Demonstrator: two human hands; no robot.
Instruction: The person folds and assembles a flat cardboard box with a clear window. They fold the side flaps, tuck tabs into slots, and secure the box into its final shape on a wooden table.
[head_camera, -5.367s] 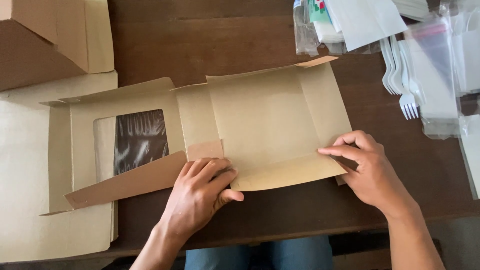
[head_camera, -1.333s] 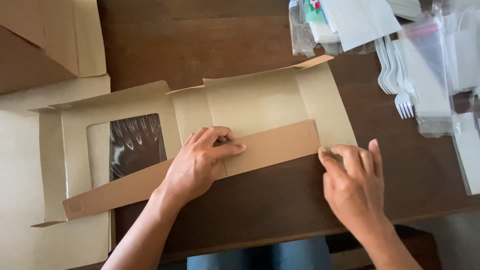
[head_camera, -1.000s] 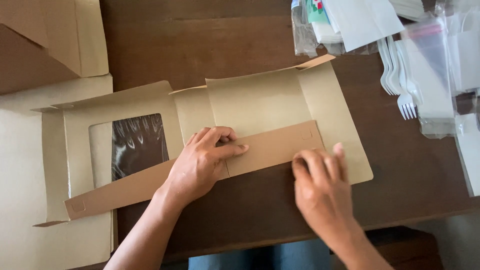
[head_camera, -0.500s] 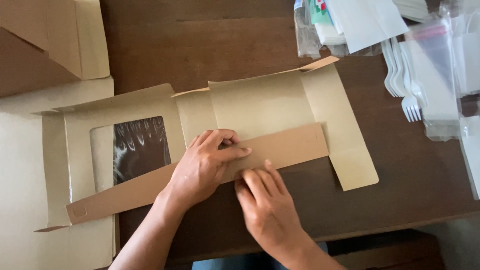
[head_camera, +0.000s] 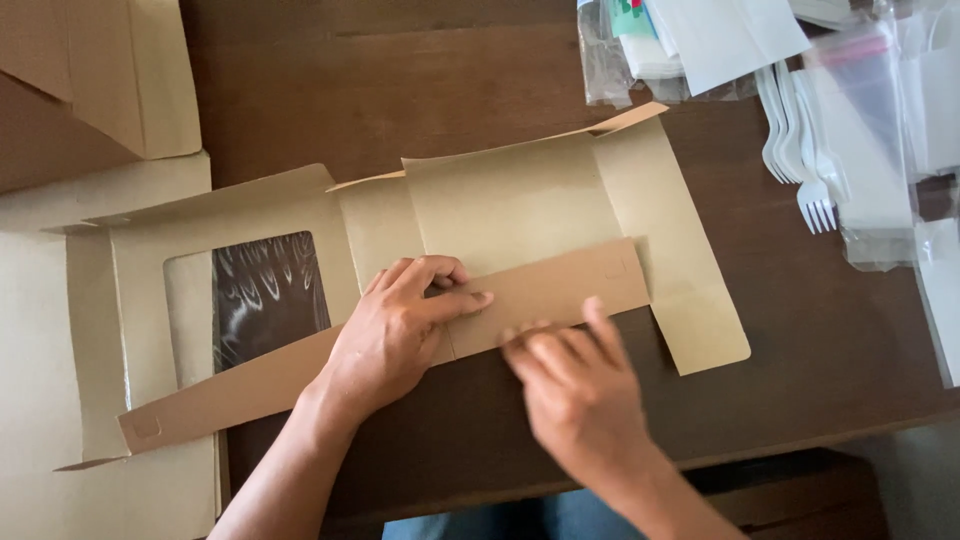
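a flat brown cardboard box (head_camera: 520, 200) with a clear window lies unfolded on the dark wooden table (head_camera: 450, 80). the left hand (head_camera: 400, 330) presses palm down on the long folded flap (head_camera: 545, 295), fingers spread flat. the right hand (head_camera: 575, 395) lies just beside it, fingertips on the same flap's near edge, gripping nothing. white plastic forks (head_camera: 800, 150) and clear bags (head_camera: 860, 110) sit at the far right.

Under the hands, a tan-brown flat carton (head_camera: 520, 205) with a clear window (head_camera: 265, 295); dark brown wooden table (head_camera: 800, 340); white plastic forks (head_camera: 800, 150) beyond the right hand.
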